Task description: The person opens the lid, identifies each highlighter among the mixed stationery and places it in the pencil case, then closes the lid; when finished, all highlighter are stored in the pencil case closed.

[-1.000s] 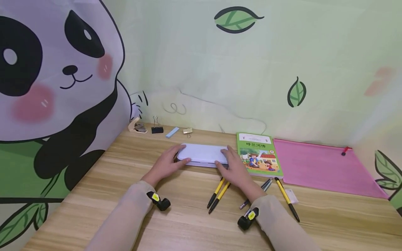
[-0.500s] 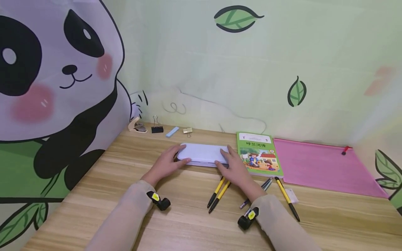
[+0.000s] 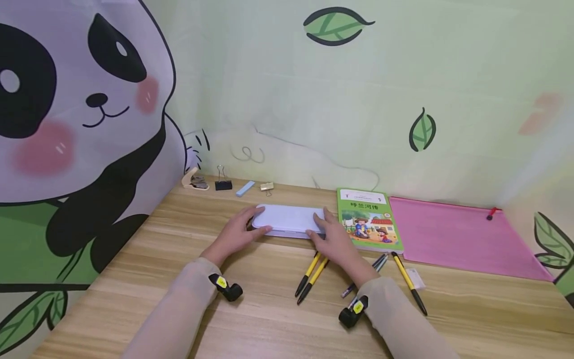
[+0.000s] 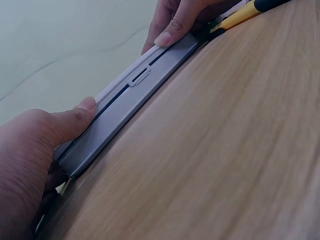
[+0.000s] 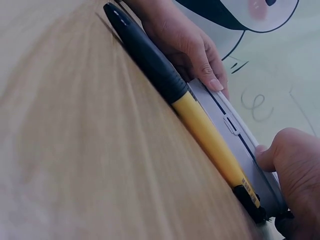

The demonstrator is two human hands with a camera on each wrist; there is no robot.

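Observation:
A white pencil case (image 3: 289,218) with a lid and a small front clasp lies on the wooden table. My left hand (image 3: 235,233) grips its left end, the thumb on the front edge of the lid and the fingers round the far side. At the right end, my right hand (image 3: 337,244) holds the case in the same way. A dark gap runs between lid and base in the left wrist view, where the thumbs press the lid's edge. Two yellow pens (image 3: 312,277) lie just in front, close to the right hand; one looms large in the right wrist view.
Behind stand a stapler (image 3: 195,180), a black binder clip (image 3: 223,184), a blue strip (image 3: 245,188) and a gold clip (image 3: 267,187). Rightward lie a green book (image 3: 368,219), a pink pouch (image 3: 466,237), another yellow pen (image 3: 410,284), a small white piece (image 3: 416,278) and grey pens (image 3: 381,263).
Both hands stay on the pencil case in the same places. Only the head view shifts very slightly.

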